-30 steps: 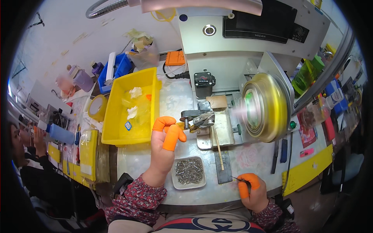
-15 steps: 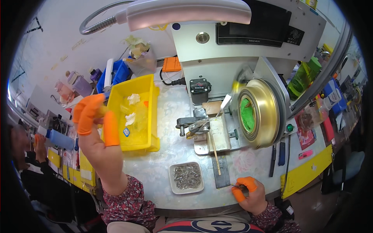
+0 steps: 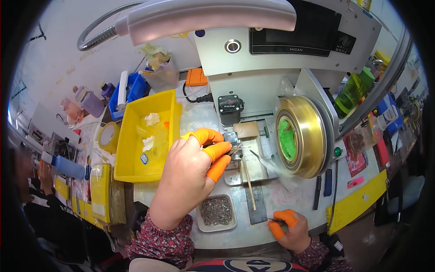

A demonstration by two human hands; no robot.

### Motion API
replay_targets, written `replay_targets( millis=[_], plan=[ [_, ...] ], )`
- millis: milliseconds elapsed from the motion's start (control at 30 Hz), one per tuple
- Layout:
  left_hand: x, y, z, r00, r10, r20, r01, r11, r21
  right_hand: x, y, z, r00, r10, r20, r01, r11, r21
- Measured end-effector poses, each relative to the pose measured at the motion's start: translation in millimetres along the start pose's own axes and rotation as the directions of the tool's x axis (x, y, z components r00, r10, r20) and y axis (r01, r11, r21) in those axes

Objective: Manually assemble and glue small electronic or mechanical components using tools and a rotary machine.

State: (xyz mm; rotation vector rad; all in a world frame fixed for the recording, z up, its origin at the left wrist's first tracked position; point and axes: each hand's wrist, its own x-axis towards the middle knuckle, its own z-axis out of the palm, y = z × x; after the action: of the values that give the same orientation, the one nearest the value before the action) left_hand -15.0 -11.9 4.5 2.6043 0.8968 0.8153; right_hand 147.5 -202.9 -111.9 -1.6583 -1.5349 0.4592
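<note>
My left hand (image 3: 188,167), with orange finger cots on its fingers, is closed around the small metal clamp (image 3: 236,154) on the machine's bench fixture; its fingertips partly cover the clamp. Near the front edge, my right hand (image 3: 294,230), also in orange cots, grips a thin dark pointed metal tool (image 3: 282,222), mostly hidden by the fingers. A thin wooden stick (image 3: 248,181) runs from the fixture down over a dark grey flat block (image 3: 256,211). Close below my left hand stands a white square dish (image 3: 233,223) of small metal pieces.
A yellow bin (image 3: 120,170) with crumpled white scraps sits at left. Right of the fixture is a gold-coloured wheel (image 3: 312,136) with a green centre, with blurred clear film beside it. A pale lamp arm (image 3: 208,17) hangs overhead. Dark-handled tools (image 3: 328,181) lie at right.
My left hand has come from beside the yellow bin rightward onto the clamp, and its fingers have closed there. A blurred pale piece beside the wheel has swung downward. My right hand has hardly moved.
</note>
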Motion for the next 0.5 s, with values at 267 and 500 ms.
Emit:
replay_targets(
  millis=[267, 500],
  plan=[
    [-3.3, 1.1, 4.2, 0.998, -0.009, -0.070, 0.009, 1.000, 0.004, 0.5, -2.4, -1.2, 1.000, 0.005, -0.029, -0.005, 1.000, 0.012],
    [-6.3, 6.8, 0.2, 0.993, 0.030, -0.115, -0.018, 0.994, 0.107, 0.8, -3.5, -2.3, 0.999, -0.026, -0.020, 0.026, 1.000, -0.007]
  ],
)
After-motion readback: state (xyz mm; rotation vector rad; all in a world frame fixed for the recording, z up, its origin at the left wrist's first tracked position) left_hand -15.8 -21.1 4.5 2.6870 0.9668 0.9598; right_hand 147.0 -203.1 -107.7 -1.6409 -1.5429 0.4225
